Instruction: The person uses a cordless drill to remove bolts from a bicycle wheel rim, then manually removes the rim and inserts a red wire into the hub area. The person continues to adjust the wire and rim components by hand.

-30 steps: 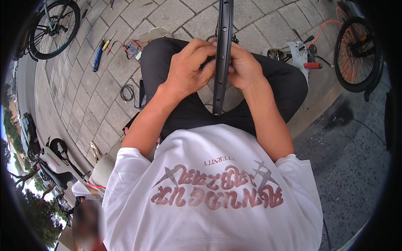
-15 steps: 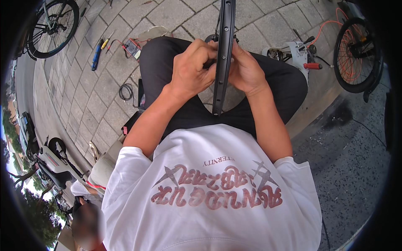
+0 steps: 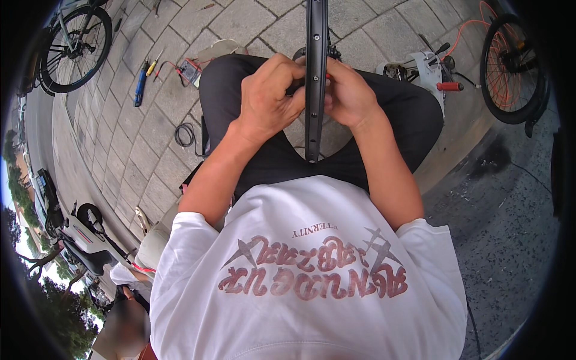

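Note:
A black bicycle wheel rim (image 3: 314, 114) without a tyre stands edge-on between my knees, with a row of small holes along it. My left hand (image 3: 264, 99) is closed at the rim's left side, its fingers curled and its thumb against the rim. On the other side my right hand (image 3: 353, 99) is closed too, fingertips close to the rim. A small red bit (image 3: 329, 76) shows by its fingers, too little to name. The rim hides what both sets of fingertips touch. Part of the wheel hub (image 3: 334, 53) shows beyond the hands.
On the paving left lie a blue tool (image 3: 140, 84), a yellow screwdriver (image 3: 154, 63), a multimeter (image 3: 191, 72) and a coiled black cable (image 3: 184, 134). At right are a metal stand with a red handle (image 3: 450, 86) and a tyred wheel (image 3: 510, 69). Another person (image 3: 129, 318) is at lower left.
The rim looks slightly further left and more upright. My right hand has shifted a little, and a red bit now shows by its fingers. Both hands remain at the rim.

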A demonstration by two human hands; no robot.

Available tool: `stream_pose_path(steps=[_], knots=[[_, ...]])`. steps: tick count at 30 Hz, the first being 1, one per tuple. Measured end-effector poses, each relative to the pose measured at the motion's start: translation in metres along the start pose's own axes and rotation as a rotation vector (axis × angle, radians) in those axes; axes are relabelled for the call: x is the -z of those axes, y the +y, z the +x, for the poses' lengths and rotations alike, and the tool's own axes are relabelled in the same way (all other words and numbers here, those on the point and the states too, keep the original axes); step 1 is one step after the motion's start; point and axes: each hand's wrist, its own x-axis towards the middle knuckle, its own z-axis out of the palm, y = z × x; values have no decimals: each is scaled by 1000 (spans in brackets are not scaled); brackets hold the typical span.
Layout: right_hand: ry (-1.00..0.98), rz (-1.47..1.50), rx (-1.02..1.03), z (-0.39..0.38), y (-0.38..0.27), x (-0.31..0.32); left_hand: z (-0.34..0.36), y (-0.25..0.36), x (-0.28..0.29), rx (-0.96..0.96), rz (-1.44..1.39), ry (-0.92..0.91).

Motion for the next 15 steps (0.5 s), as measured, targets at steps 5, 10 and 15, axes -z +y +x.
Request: stream_pose_path(steps=[5, 10, 15], knots=[[-63, 67, 65, -14, 5, 4, -3, 0, -4, 18, 24, 9], [-145, 100, 155, -11, 18, 19, -6, 7, -6, 73, -8, 22], [-107, 117, 129, -3, 13, 12, 3, 16, -5, 68, -91, 21]])
